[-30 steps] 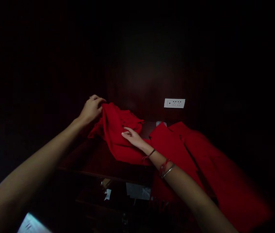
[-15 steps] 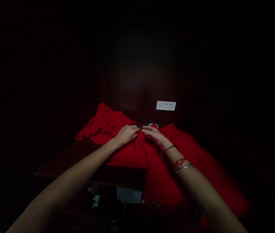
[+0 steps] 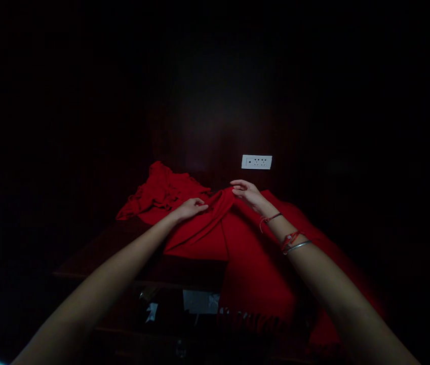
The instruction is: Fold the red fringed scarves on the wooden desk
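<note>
A red fringed shawl [image 3: 237, 243] lies over a dark wooden table [image 3: 96, 253], bunched at the far left and hanging off the front right with its fringe showing. My left hand [image 3: 190, 208] rests on the cloth near its middle, fingers curled down onto the fabric. My right hand [image 3: 248, 192], with bracelets on the wrist, pinches a raised fold of the shawl just to the right of the left hand. The fold runs taut between the two hands.
A white wall socket plate [image 3: 256, 161] sits on the dark panel behind the table. Under the table top, pale scraps of paper [image 3: 199, 302] lie on a lower shelf. The room around is very dark.
My left hand let go of the bunched far-left end and came to the middle beside my right hand. My right hand has now lifted a fold of the shawl slightly up and back.
</note>
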### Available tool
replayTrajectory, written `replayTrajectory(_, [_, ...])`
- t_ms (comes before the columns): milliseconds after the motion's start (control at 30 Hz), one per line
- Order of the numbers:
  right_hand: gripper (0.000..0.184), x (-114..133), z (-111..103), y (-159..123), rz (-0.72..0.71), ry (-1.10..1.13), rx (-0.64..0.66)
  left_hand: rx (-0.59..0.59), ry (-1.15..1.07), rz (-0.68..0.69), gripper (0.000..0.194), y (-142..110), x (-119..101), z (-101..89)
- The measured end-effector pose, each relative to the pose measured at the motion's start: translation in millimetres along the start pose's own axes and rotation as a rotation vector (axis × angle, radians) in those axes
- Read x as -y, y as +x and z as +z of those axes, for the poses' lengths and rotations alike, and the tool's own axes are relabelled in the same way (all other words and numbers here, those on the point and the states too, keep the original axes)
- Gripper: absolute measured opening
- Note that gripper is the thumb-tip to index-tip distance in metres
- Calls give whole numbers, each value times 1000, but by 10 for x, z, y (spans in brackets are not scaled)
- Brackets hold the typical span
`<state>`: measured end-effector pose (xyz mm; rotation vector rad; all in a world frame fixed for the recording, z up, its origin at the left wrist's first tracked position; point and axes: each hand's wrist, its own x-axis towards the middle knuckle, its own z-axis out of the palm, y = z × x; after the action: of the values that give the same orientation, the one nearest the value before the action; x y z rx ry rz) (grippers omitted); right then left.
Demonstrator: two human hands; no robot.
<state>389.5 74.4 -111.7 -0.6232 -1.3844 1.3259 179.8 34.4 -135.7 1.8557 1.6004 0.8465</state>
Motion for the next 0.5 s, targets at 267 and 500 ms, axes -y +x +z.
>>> replayTrajectory(267, [33,44,-31,27,292,-123,-49,-17,-652,-32,92,51,-391,378])
replayTrajectory(500, [13,-22,-100,-86,641,-115,109,-192,-730,137,65,153,-446,337])
